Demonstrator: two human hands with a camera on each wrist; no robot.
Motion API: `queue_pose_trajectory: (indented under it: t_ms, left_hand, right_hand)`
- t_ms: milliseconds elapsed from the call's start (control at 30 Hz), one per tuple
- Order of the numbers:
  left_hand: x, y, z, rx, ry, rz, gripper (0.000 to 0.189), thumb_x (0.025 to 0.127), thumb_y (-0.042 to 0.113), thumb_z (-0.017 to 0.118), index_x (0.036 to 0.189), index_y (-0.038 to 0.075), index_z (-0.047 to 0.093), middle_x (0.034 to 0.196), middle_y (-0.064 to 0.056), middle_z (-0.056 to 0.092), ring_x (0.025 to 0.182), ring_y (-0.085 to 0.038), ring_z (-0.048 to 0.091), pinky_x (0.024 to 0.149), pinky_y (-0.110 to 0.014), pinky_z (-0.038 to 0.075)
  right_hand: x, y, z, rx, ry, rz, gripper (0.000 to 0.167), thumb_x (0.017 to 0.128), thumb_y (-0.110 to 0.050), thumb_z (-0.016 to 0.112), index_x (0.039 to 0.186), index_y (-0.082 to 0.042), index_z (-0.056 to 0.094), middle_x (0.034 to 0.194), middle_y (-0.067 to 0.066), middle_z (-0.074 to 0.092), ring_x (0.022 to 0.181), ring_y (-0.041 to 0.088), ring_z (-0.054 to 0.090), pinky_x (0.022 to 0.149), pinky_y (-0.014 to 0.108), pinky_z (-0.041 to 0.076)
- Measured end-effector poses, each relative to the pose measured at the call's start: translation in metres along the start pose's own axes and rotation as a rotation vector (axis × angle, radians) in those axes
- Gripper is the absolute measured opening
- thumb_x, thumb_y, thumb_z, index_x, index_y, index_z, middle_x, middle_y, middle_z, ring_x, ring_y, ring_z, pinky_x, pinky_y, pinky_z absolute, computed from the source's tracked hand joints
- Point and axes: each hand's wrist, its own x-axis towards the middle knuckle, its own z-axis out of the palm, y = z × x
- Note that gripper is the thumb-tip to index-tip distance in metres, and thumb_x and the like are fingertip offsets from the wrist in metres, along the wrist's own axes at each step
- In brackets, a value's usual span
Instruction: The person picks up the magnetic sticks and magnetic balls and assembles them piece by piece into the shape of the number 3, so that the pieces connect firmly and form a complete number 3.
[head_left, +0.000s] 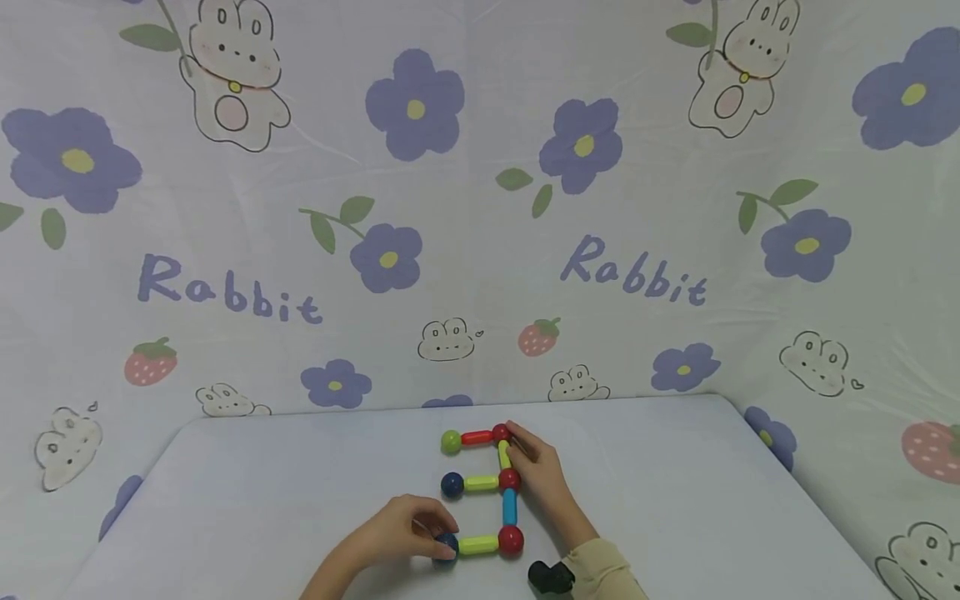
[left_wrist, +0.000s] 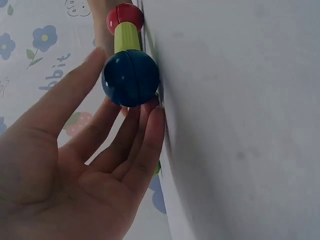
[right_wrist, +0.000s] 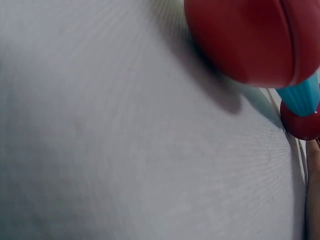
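A figure of balls and rods, like a backwards E, lies on the white table. My left hand [head_left: 405, 529] holds the dark blue ball [head_left: 446, 550] at its lower left, thumb on one side and fingers on the other. From that ball a yellow-green rod [head_left: 478, 545] runs to a red ball [head_left: 511, 541]. A blue rod [head_left: 510, 507] leads up to the middle red ball [head_left: 509, 479]. My right hand [head_left: 542, 467] pinches the top red ball [head_left: 500, 432], thumb beside the short yellow-green rod [head_left: 504, 455]. The right wrist view shows a red ball [right_wrist: 250, 40] up close.
The top arm has a red rod [head_left: 477, 437] and a green ball [head_left: 451, 442]; the middle arm ends in another dark blue ball [head_left: 452, 484]. A black device [head_left: 551, 577] sits by the right sleeve [head_left: 603, 569]. Behind the table [head_left: 300, 458] hangs a printed cloth [head_left: 465, 208].
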Motion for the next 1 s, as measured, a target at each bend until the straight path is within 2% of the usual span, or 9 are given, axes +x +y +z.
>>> queue_pose_trajectory:
  t_ms: [167,433,667,1000]
  left_hand:
    - [0.0016,0.0012,0.0019,-0.007,-0.043,0.026,0.023,0.072,0.021,0.075,0.093,0.016,0.067,0.086,0.005,0.062,0.074,-0.013,0.056,0.066,-0.025,0.048]
    - [0.0045,0.0036,0.0040,-0.014,-0.052,0.040,0.022,0.073,0.021,0.074,0.093,0.015,0.067,0.086,0.005,0.063,0.074,-0.012,0.057,0.068,-0.024,0.047]
    - [0.0030,0.0031,0.0040,-0.020,-0.043,0.028,0.023,0.073,0.021,0.075,0.093,0.016,0.066,0.086,0.006,0.063,0.075,-0.013,0.057,0.068,-0.025,0.047]
    - [0.0033,-0.0014,0.0023,-0.053,-0.048,0.024,0.022,0.073,0.020,0.074,0.094,0.016,0.066,0.088,0.004,0.063,0.076,-0.014,0.057,0.067,-0.025,0.048]
  right_hand:
    - [-0.0012,-0.0033,0.0009,-0.004,0.007,0.019,0.039,0.090,-0.006,0.053,0.128,-0.009,0.048,0.131,0.002,0.045,0.120,0.012,0.039,0.092,0.023,0.034]
    - [-0.0011,-0.0026,0.0016,-0.007,0.016,0.019,0.040,0.089,-0.007,0.054,0.129,-0.007,0.047,0.131,0.003,0.046,0.121,0.016,0.039,0.093,0.025,0.034]
    - [0.0000,-0.0001,0.0023,-0.007,0.032,0.040,0.040,0.088,-0.008,0.056,0.128,-0.009,0.050,0.129,-0.001,0.047,0.120,0.012,0.039,0.093,0.024,0.033]
    - [0.0001,0.0019,0.0029,0.025,0.060,0.009,0.040,0.085,-0.005,0.059,0.125,-0.007,0.052,0.127,0.004,0.049,0.117,0.017,0.043,0.089,0.022,0.038]
